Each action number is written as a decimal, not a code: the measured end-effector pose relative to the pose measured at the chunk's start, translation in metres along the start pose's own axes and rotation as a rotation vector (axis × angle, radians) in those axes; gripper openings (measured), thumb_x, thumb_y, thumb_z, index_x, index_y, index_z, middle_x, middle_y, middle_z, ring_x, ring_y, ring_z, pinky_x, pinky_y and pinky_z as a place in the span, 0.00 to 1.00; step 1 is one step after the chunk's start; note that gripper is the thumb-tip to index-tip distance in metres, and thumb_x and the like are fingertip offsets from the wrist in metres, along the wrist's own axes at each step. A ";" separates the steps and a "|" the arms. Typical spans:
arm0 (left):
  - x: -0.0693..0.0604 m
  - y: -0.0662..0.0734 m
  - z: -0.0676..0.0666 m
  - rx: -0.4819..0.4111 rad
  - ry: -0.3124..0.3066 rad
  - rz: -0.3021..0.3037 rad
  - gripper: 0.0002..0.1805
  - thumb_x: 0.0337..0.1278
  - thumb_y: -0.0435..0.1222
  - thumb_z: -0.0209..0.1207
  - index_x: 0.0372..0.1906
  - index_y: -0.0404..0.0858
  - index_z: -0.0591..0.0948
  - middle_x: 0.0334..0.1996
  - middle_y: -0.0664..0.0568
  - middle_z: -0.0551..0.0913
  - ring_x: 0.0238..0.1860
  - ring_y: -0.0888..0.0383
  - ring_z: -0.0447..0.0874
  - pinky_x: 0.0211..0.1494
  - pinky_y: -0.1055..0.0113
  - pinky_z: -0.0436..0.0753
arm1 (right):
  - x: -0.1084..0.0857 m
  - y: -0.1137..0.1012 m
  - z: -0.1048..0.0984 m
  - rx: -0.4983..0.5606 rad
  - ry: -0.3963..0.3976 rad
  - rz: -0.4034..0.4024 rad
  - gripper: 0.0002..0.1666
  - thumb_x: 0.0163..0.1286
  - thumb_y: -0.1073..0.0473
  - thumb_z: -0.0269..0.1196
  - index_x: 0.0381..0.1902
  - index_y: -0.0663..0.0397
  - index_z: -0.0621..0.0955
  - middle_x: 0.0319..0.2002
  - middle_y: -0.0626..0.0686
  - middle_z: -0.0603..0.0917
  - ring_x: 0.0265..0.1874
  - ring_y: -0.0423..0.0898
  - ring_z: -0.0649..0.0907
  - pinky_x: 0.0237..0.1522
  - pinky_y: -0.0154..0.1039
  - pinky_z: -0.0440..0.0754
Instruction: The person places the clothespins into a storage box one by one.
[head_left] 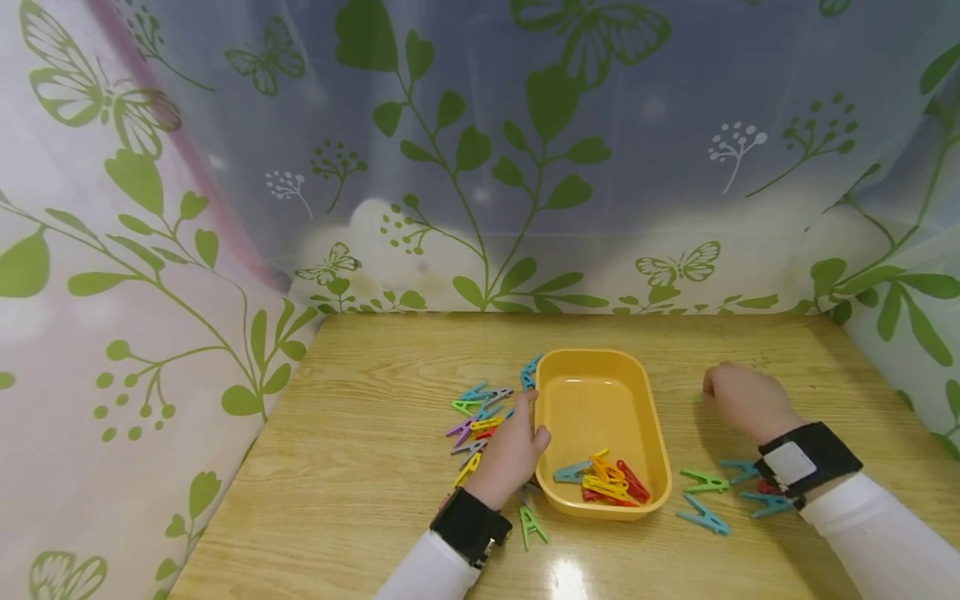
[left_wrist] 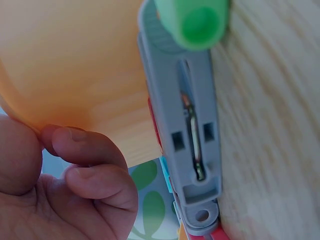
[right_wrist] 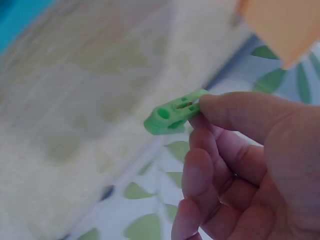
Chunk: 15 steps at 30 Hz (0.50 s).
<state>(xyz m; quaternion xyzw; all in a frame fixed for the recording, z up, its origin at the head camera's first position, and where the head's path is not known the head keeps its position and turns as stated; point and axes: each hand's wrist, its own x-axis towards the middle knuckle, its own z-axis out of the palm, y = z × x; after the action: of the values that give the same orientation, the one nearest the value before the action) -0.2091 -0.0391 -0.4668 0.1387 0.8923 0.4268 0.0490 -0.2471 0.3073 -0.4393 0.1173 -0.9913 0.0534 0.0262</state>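
My left hand (head_left: 510,458) pinches the left rim of a yellow plastic basin (head_left: 596,408) between thumb and curled fingers, as the left wrist view also shows. Inside the basin's near end lie several clothespins, among them an orange clothespin (head_left: 607,471) plus yellow, red and blue ones. To the basin's right, above the table, my right hand (head_left: 750,402) holds a green clothespin (right_wrist: 172,115) between thumb and index finger. That clothespin is mostly hidden by the hand in the head view. A grey clothespin (left_wrist: 186,115) lies beside the basin wall near my left hand.
Left of the basin is a pile of mixed clothespins, including a purple clothespin (head_left: 461,430). A green clothespin (head_left: 532,527) lies near the left wrist. Several more, such as a blue clothespin (head_left: 703,515), lie by the right forearm. A patterned curtain (head_left: 480,167) borders the wooden table (head_left: 360,450).
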 end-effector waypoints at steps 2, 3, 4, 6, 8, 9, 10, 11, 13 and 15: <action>0.000 0.000 0.000 0.001 0.004 0.002 0.30 0.76 0.32 0.52 0.77 0.36 0.58 0.14 0.58 0.60 0.12 0.62 0.57 0.18 0.70 0.60 | -0.001 -0.007 -0.006 0.001 0.037 -0.015 0.11 0.69 0.66 0.65 0.25 0.58 0.80 0.24 0.52 0.77 0.23 0.45 0.74 0.25 0.43 0.75; 0.000 0.000 0.000 0.003 0.005 0.002 0.30 0.76 0.32 0.52 0.77 0.36 0.58 0.14 0.58 0.60 0.12 0.62 0.57 0.19 0.70 0.59 | -0.002 -0.012 -0.009 -0.003 0.066 -0.029 0.09 0.68 0.66 0.66 0.26 0.59 0.81 0.25 0.53 0.77 0.23 0.45 0.74 0.26 0.43 0.77; 0.000 0.000 0.000 0.005 0.005 0.000 0.30 0.76 0.32 0.52 0.77 0.36 0.58 0.15 0.58 0.60 0.12 0.62 0.57 0.19 0.70 0.60 | -0.003 -0.017 -0.011 -0.007 0.092 -0.040 0.09 0.67 0.66 0.66 0.26 0.59 0.81 0.25 0.53 0.77 0.23 0.45 0.74 0.26 0.43 0.77; 0.001 0.000 0.000 0.004 0.006 -0.002 0.31 0.76 0.32 0.52 0.77 0.37 0.58 0.15 0.58 0.60 0.12 0.62 0.57 0.19 0.70 0.60 | -0.005 -0.028 -0.016 -0.023 0.158 -0.079 0.08 0.66 0.66 0.67 0.26 0.60 0.82 0.25 0.53 0.77 0.22 0.44 0.74 0.26 0.43 0.78; 0.000 0.000 0.001 0.002 0.003 -0.004 0.31 0.76 0.32 0.52 0.77 0.37 0.58 0.15 0.58 0.60 0.12 0.62 0.57 0.18 0.70 0.60 | -0.008 -0.038 -0.019 -0.036 0.224 -0.125 0.07 0.64 0.66 0.69 0.27 0.61 0.83 0.25 0.53 0.79 0.22 0.44 0.76 0.26 0.43 0.80; 0.000 0.000 0.001 0.002 0.000 -0.007 0.31 0.76 0.32 0.52 0.77 0.37 0.58 0.15 0.58 0.60 0.12 0.62 0.57 0.18 0.70 0.60 | -0.009 -0.043 -0.020 -0.044 0.256 -0.149 0.06 0.63 0.66 0.70 0.27 0.61 0.84 0.25 0.53 0.80 0.22 0.44 0.77 0.26 0.43 0.81; 0.000 0.000 0.001 0.000 -0.003 -0.011 0.31 0.76 0.32 0.52 0.78 0.37 0.58 0.15 0.58 0.61 0.12 0.62 0.57 0.18 0.70 0.60 | -0.011 -0.048 -0.021 -0.051 0.282 -0.170 0.06 0.63 0.67 0.71 0.27 0.61 0.84 0.25 0.53 0.80 0.22 0.44 0.77 0.25 0.43 0.81; 0.000 0.000 0.001 -0.002 -0.006 -0.015 0.31 0.76 0.32 0.52 0.78 0.38 0.58 0.15 0.58 0.61 0.12 0.62 0.57 0.18 0.70 0.60 | -0.012 -0.053 -0.023 -0.056 0.304 -0.188 0.06 0.62 0.67 0.71 0.27 0.61 0.84 0.24 0.53 0.80 0.21 0.43 0.77 0.25 0.42 0.81; 0.000 0.001 0.001 -0.004 -0.006 -0.017 0.31 0.76 0.32 0.52 0.78 0.38 0.58 0.15 0.58 0.61 0.12 0.62 0.58 0.18 0.70 0.61 | -0.016 -0.064 -0.026 -0.058 0.330 -0.209 0.05 0.61 0.67 0.72 0.28 0.61 0.85 0.24 0.52 0.79 0.21 0.43 0.78 0.24 0.42 0.81; 0.001 0.001 0.001 -0.006 -0.005 -0.017 0.31 0.76 0.32 0.52 0.78 0.37 0.58 0.15 0.57 0.61 0.12 0.62 0.58 0.18 0.70 0.61 | -0.019 -0.073 -0.030 -0.056 0.334 -0.216 0.06 0.61 0.66 0.73 0.29 0.61 0.85 0.24 0.52 0.79 0.21 0.43 0.78 0.24 0.42 0.81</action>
<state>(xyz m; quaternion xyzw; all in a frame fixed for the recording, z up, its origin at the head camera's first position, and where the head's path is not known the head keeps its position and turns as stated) -0.2095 -0.0378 -0.4665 0.1318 0.8920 0.4288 0.0553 -0.2106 0.2441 -0.4033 0.2115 -0.9559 0.0416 0.1993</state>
